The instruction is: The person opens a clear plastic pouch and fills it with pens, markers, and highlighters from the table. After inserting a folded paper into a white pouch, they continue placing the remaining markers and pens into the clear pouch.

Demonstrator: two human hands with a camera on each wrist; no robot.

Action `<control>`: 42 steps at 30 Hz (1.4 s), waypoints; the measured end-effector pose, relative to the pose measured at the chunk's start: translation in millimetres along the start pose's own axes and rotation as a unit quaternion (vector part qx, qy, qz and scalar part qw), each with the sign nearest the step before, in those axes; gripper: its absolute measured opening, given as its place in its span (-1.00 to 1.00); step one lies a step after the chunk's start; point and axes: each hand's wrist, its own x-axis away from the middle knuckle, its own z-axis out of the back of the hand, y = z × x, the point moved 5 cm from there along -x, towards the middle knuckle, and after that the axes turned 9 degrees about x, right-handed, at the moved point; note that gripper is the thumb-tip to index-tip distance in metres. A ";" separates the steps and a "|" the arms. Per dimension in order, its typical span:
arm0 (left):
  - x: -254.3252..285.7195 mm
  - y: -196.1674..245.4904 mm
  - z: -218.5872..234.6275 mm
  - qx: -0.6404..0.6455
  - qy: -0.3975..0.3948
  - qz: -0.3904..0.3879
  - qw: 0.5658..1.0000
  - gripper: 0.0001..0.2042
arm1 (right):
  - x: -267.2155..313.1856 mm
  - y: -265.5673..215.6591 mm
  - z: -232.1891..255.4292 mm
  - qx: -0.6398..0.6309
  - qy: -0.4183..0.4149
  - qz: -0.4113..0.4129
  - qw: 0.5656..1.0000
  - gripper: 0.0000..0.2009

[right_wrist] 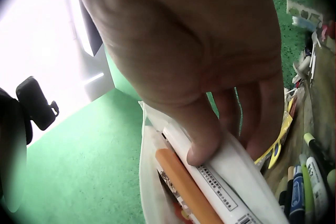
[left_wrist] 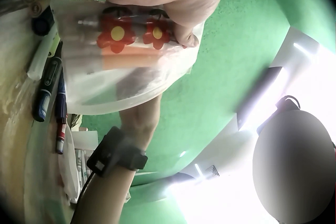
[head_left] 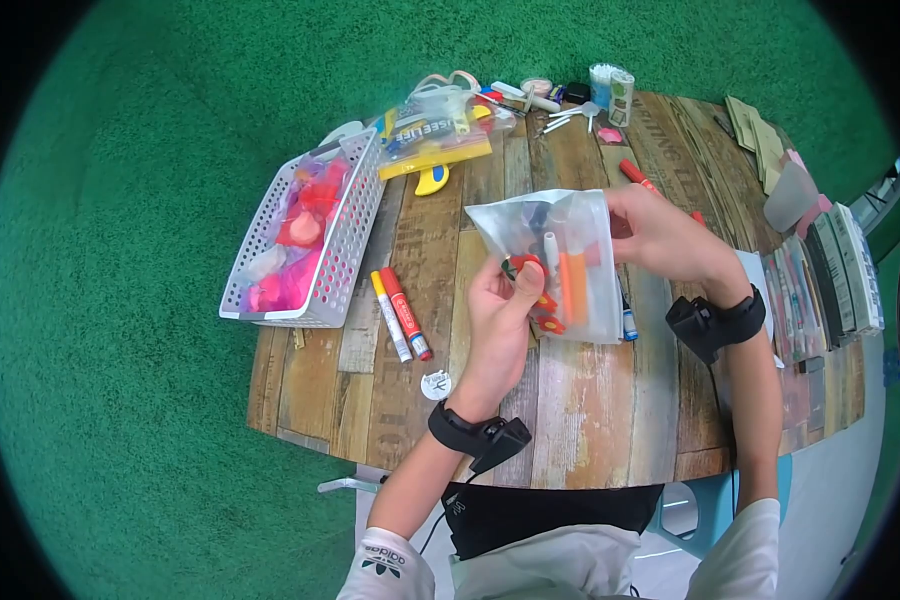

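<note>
A frosted white pouch (head_left: 592, 300) with red flowers printed on it is held up over the table. My left hand (head_left: 505, 320) grips its left side, the thumb lying across the front. My right hand (head_left: 665, 235) pinches the pouch at its right edge. Inside show an orange marker (right_wrist: 184, 182) and a white marker (right_wrist: 223, 192) with printed text and a barcode. In the right wrist view, the right thumb presses at the white marker's side. The red flowers (left_wrist: 116, 33) sit just below the left hand in the left wrist view.
Left stands a white perforated basket (head_left: 355, 240) of pink and red packets. Near it lie a yellow-capped marker (head_left: 390, 315), a red marker (head_left: 406, 313) and a round white sticker (head_left: 436, 385). Behind is a yellow-edged zip bag (head_left: 435, 135). Boxes (head_left: 835, 270) line the right edge.
</note>
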 end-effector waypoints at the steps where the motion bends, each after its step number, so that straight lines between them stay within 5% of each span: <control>1: 0.2 0.3 -0.2 0.007 0.003 0.001 1.000 -0.53 | -0.4 -3.1 -0.3 0.005 0.017 0.019 1.000 -0.76; 11: 0.5 -2.6 2.6 -0.014 -0.024 0.004 1.000 -0.58 | -3.1 -19.7 -8.1 0.027 0.065 0.057 0.996 -0.77; 14: -4.0 -2.6 3.9 0.016 0.008 0.027 0.999 -0.53 | -0.5 -20.1 -12.9 -0.046 0.050 -0.046 0.997 -0.81; 17: -2.8 -20.3 12.9 0.098 -0.001 0.132 0.986 -0.56 | 0.6 -30.7 -22.3 -0.086 0.036 -0.049 0.995 -0.83; 19: -5.4 -27.9 8.1 0.313 -0.182 0.149 0.920 -0.66 | 2.1 -37.7 -27.5 -0.160 -0.004 -0.050 0.986 -0.81; 21: 5.6 -22.0 -2.9 0.315 -0.190 0.143 0.919 -0.63 | 3.9 -41.1 -24.1 -0.135 -0.001 -0.048 0.990 -0.80; 23: 8.7 -23.8 9.5 0.186 -0.084 0.197 0.959 -0.60 | 3.8 -38.6 -12.7 -0.066 0.053 -0.040 0.996 -0.81; 26: 8.6 -20.5 3.5 0.148 -0.100 0.228 0.957 -0.54 | 5.3 -37.7 4.8 0.049 0.129 -0.027 0.990 -0.85; 37: 14.3 -15.0 -5.9 0.149 -0.134 0.305 0.931 -0.44 | 6.7 -24.0 -3.8 0.292 0.190 0.131 0.928 -0.71; 39: 16.3 -11.4 -5.4 0.015 -0.168 0.243 0.955 -0.42 | 4.2 -21.4 -7.0 0.126 0.060 -0.048 0.989 -0.70; 40: 14.9 -13.9 -5.1 0.015 -0.168 0.243 0.955 -0.42 | 3.5 -21.7 -7.0 0.126 0.061 -0.048 0.989 -0.70; 42: 14.5 -20.9 -11.7 0.266 -0.177 0.309 0.896 -0.39 | 2.8 -23.1 -6.5 0.166 0.059 -0.036 0.984 -0.69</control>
